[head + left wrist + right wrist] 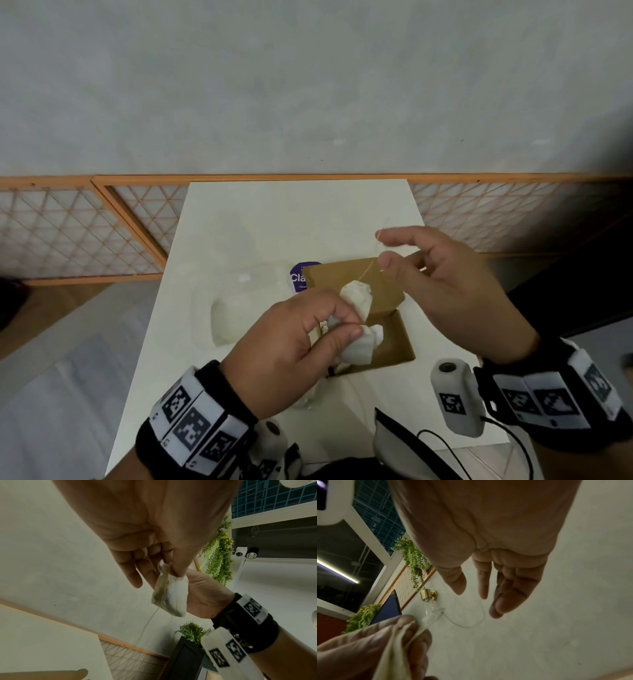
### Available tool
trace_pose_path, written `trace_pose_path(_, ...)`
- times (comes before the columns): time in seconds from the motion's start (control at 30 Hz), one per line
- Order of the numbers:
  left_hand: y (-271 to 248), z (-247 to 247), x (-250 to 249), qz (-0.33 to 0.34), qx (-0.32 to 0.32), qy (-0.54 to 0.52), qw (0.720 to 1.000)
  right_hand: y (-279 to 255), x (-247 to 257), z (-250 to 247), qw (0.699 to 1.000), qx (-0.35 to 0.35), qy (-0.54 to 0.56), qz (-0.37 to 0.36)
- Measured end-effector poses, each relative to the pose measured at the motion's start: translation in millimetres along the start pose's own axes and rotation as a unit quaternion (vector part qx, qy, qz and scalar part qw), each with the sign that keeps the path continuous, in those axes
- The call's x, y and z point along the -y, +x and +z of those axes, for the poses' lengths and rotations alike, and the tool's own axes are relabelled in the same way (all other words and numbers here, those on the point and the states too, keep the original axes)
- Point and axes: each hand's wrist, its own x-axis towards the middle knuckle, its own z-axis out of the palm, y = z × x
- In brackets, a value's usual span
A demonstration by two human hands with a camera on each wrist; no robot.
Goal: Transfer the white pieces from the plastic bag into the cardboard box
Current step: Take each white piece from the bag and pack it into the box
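My left hand (342,322) pinches two white pouch-like pieces (358,296) between thumb and fingers, just above the open cardboard box (400,329). The left wrist view has that left hand (171,568) gripping the piece (171,595) by its top corner. A thin string (368,270) runs from the upper piece to my right hand (387,250), whose thumb and fingers are spread and relaxed above the box flap. In the right wrist view the string (471,626) hangs from the index fingertip of the right hand (471,592). The clear plastic bag (239,308) lies left of the box.
The white table (274,212) is narrow, with a wooden lattice fence (85,233) behind it and floor on both sides. A purple label (301,277) shows behind the box flap. A black cable (445,445) lies near the table's front edge.
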Motion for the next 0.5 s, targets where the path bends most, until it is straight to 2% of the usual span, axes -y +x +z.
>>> trace_pose_path(0.17, 0, -1, 1, -0.005, -0.015, -0.006, 1.000, -6, -2, 14, 0.990, 0.092, 0.103, -0.012)
trace_pose_path(0.27, 1, -2, 1, -0.009, -0.026, -0.020, 0.999, -5, -3, 18, 0.984, 0.101, 0.144, -0.014)
trace_pose_path(0.5, 0, -3, -2, -0.012, -0.020, -0.017, 1.000, -2, -7, 23, 0.983, 0.116, 0.134, -0.036)
